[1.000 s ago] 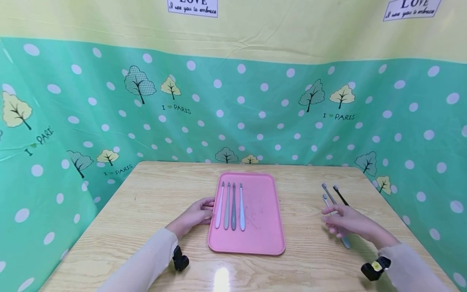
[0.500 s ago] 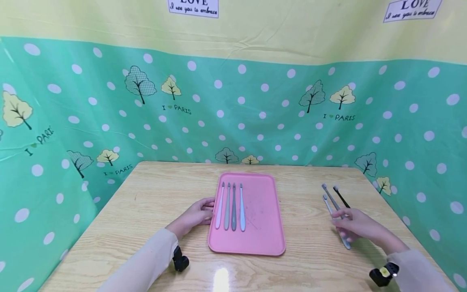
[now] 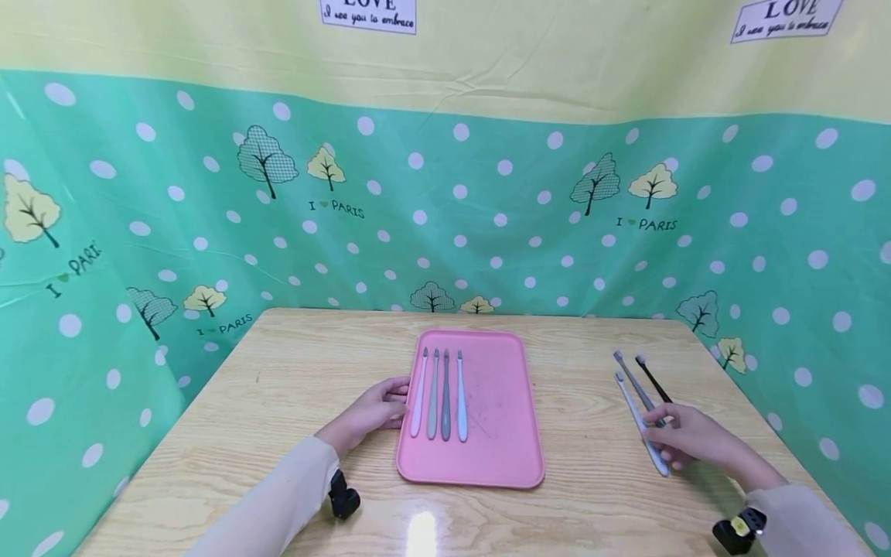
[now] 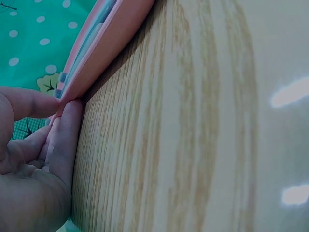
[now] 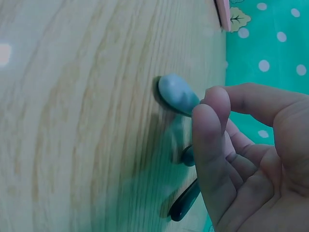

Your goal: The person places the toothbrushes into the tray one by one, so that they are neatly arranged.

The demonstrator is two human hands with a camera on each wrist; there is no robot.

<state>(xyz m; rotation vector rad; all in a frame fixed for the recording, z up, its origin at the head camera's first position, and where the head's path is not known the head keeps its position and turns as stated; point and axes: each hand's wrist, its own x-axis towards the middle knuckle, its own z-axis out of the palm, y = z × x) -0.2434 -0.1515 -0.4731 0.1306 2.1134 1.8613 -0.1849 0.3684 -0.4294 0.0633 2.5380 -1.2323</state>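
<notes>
My left hand (image 3: pixel 372 406) pinches the left rim of a pink tray (image 3: pixel 497 402); in the left wrist view thumb and finger meet on its edge (image 4: pixel 108 50). Several toothbrushes lie side by side in the tray's left half, among them a white one (image 3: pixel 418 402) and a light blue one (image 3: pixel 462 402). At the right, my right hand (image 3: pixel 696 439) pinches the handle of another light blue toothbrush (image 3: pixel 629 398), whose rounded end (image 5: pixel 176 92) shows beyond the fingertips. Beside it lie a grey toothbrush (image 3: pixel 632 375) and a black toothbrush (image 3: pixel 653 377), their handles partly hidden by the hand.
A wooden table (image 3: pixel 585 495) carries everything. Green dotted cloth (image 3: pixel 459 216) hangs behind it and along both sides. The tray's right half shows bare pink surface, and bare wood separates the tray from the toothbrushes at the right.
My right hand has moved right and slightly down, closing its fingers onto the light blue toothbrush's handle. My left hand and the tray have stayed in place.
</notes>
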